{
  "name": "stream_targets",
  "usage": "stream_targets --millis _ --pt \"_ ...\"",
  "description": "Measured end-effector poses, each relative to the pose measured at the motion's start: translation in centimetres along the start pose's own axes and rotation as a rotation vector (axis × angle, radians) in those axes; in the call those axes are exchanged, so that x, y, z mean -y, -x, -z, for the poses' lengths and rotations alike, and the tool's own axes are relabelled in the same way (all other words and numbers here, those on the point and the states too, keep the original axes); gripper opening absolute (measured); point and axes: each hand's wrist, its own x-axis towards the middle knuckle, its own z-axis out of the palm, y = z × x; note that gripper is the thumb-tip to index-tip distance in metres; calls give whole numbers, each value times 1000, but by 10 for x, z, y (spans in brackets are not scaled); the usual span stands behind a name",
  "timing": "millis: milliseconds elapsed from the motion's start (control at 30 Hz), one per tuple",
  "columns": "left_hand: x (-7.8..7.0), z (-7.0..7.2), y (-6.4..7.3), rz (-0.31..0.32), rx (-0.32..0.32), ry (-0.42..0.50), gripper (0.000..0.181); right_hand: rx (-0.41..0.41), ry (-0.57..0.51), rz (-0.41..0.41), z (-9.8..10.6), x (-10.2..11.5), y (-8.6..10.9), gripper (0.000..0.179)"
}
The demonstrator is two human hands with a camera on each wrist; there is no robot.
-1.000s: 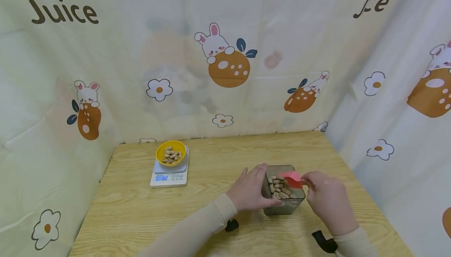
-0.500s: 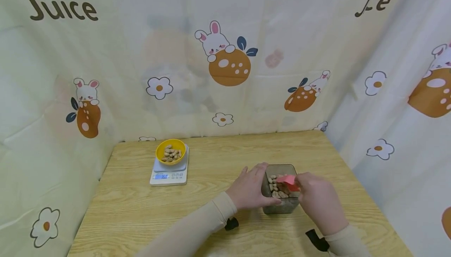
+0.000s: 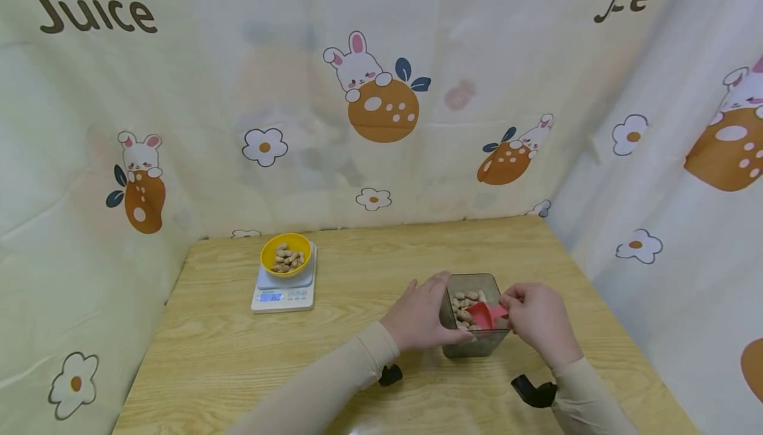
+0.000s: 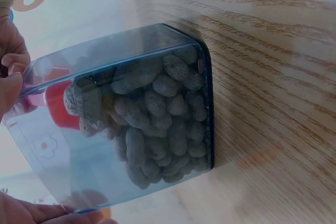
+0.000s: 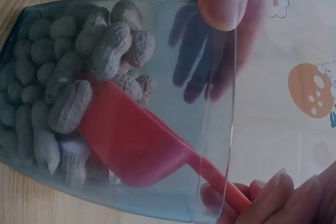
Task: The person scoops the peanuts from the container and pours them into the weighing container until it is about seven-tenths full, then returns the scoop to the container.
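A clear, greyish plastic container (image 3: 473,347) stands on the table, part filled with unshelled peanuts (image 5: 71,106). My left hand (image 3: 417,319) holds the container by its left side, thumb at the near corner and fingers at the far corner. At the right rim my right hand (image 3: 539,319) pinches the handle of a red scoop (image 5: 136,142). The scoop's bowl is down inside the container, with its front edge among the peanuts. In the left wrist view peanuts hide part of the scoop.
A yellow bowl (image 3: 266,256) with peanuts sits on a white digital scale (image 3: 304,300) at the back left of the wooden table (image 3: 238,355). A printed curtain (image 3: 298,91) hangs behind the table and at both sides.
My right hand has moved the scoop left and deeper into the container, then drawn back slightly right. The left hand keeps its hold. The view has shifted slightly.
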Motion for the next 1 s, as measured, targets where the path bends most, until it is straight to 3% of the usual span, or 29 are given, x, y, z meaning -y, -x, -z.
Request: stream_targets --millis 100,200,400,467,600,800,1000 --pt "0 1 1 5 4 6 118 12 -34 -43 0 2 -2 22" --pt "0 1 1 4 4 12 118 9 -17 -26 -1 2 -1 21" --pt "2 0 2 -4 -2 21 117 -4 179 248 -6 1 0 15" --pt "2 1 1 -1 -4 23 117 -6 199 293 -6 1 -1 16" --pt "3 2 1 10 -6 24 117 13 122 228 -6 1 -3 16" --pt "1 2 1 1 7 31 119 36 -104 -25 -6 -1 -4 21" --pt "1 1 1 -2 -9 27 118 43 -196 -96 -4 -3 -8 25"
